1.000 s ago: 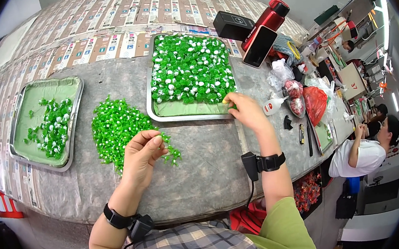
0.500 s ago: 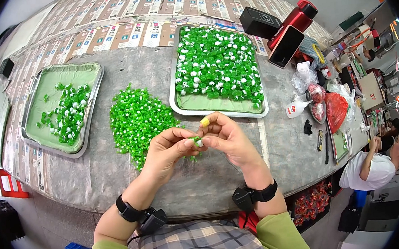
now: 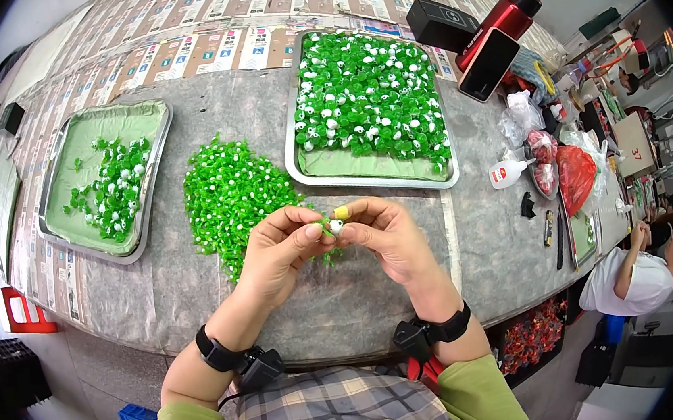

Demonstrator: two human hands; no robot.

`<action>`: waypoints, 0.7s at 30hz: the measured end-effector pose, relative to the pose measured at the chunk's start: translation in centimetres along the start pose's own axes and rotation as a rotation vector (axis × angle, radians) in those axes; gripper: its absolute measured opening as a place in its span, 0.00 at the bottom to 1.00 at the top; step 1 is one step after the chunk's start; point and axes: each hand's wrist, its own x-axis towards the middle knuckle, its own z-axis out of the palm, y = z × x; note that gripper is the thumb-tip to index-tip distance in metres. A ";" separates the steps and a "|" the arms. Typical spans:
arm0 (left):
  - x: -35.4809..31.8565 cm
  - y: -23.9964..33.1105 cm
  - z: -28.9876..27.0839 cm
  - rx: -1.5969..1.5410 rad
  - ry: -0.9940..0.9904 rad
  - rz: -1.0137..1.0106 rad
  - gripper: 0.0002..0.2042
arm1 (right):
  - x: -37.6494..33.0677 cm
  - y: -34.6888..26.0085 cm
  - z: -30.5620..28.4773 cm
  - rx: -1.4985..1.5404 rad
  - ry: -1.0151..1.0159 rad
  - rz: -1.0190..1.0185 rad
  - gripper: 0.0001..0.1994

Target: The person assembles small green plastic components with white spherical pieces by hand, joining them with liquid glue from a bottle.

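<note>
My left hand (image 3: 274, 252) and my right hand (image 3: 389, 241) meet above the grey table cover, fingers pinched. Between their fingertips is a small green plastic piece (image 3: 326, 227) with a white, black-spotted ball (image 3: 336, 227) at its right side. The left fingertips grip the green part, and the right thumb and forefinger press at the ball. Yellow tape wraps one right finger. Just beyond my left hand spreads a pile of small green plastic pieces (image 3: 236, 189) with white dots. A few loose ones lie under my fingertips.
At the back right, a metal tray (image 3: 356, 162) holds many green pieces with white balls; another tray (image 3: 75, 142) at left holds fewer. A red bottle (image 3: 499, 23), phone (image 3: 489, 65), white squeeze bottle (image 3: 506, 173) and red bag (image 3: 578, 177) stand or lie right. A co-worker (image 3: 631, 283) sits far right.
The white ball shows more plainly between my fingertips now, as the right fingers have shifted slightly. The whole view has moved a little; both hands stay together.
</note>
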 end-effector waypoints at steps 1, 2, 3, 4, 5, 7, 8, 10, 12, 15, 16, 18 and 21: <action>0.0 0.0 0.1 0.004 0.001 0.008 0.06 | 0.0 0.1 0.0 -0.012 0.010 -0.023 0.09; 0.0 0.0 0.2 0.004 0.000 0.008 0.06 | -0.1 0.1 0.0 -0.024 0.020 -0.045 0.09; -0.1 -0.1 0.3 0.014 0.035 0.030 0.07 | -0.1 0.2 0.1 -0.024 0.016 -0.044 0.09; -0.1 -0.1 0.3 0.025 0.070 0.052 0.07 | -0.2 0.1 0.3 -0.055 0.046 -0.115 0.09; -0.1 -0.1 0.1 0.024 0.073 0.056 0.07 | -0.2 0.0 0.5 -0.085 0.075 -0.186 0.09; 0.1 -0.4 -0.2 0.059 0.077 0.076 0.07 | -0.4 -0.2 0.5 -0.106 0.066 -0.210 0.09; 0.1 -0.4 -0.1 0.059 0.079 0.075 0.07 | -0.4 -0.3 0.5 -0.128 0.057 -0.236 0.09; 0.1 -0.4 0.0 0.071 0.093 0.083 0.07 | -0.5 -0.4 0.8 -0.134 0.063 -0.240 0.09; 0.1 -0.4 0.0 0.082 0.089 0.088 0.07 | -0.6 -0.4 0.9 -0.139 0.069 -0.245 0.09; 0.1 -0.5 -0.1 0.107 0.087 0.097 0.06 | -0.6 -0.3 1.0 -0.151 0.088 -0.260 0.09; 0.1 -0.6 -0.1 0.118 0.089 0.101 0.06 | -0.6 -0.3 1.0 -0.173 0.083 -0.269 0.09; 0.1 -0.5 0.0 0.121 0.093 0.100 0.06 | -0.6 -0.3 1.0 -0.196 0.079 -0.279 0.09; 0.1 -0.4 0.1 0.198 0.073 0.157 0.05 | -0.7 -0.4 1.1 -0.242 0.048 -0.252 0.09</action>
